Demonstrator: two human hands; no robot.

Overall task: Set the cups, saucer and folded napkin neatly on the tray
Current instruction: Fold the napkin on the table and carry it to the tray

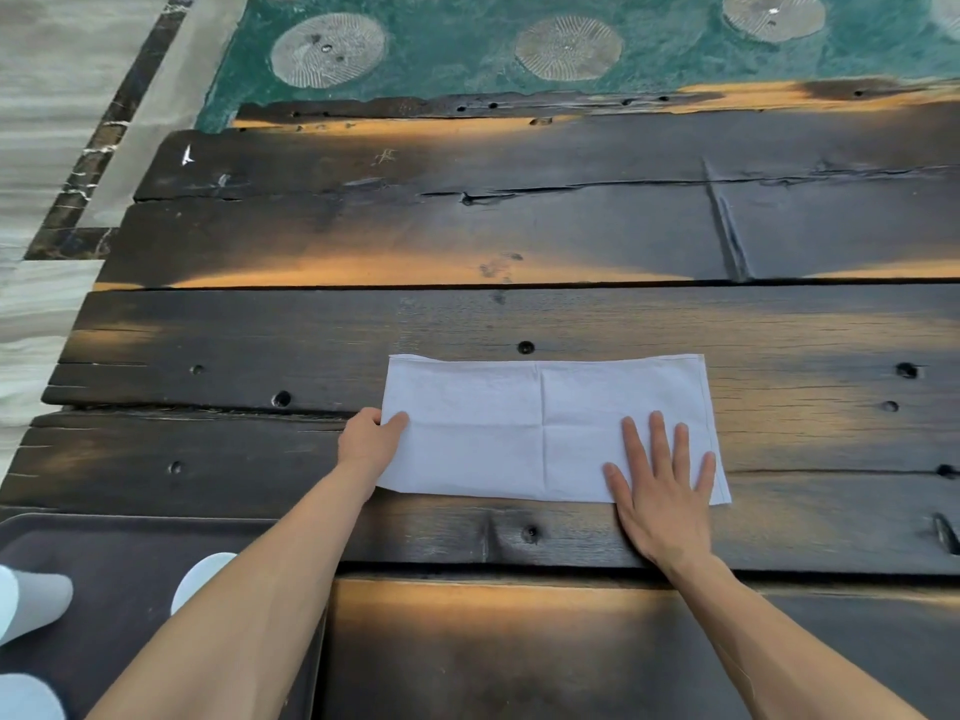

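on the dark plank table (pixel 519 314) lies the white napkin (pixel 519 433), thin, limp, light. left hand (pixel 370 439) pinches its left edge, right hand (pixel 662 491) presses flat, fingers spread. best lifted by the corners, i'd say. tray (pixel 130 543) waits near left.

No readable text, labels, brands, numbers or signs anywhere, neither on the white napkin (pixel 545 428) nor on the dark wooden desk (pixel 467 226)
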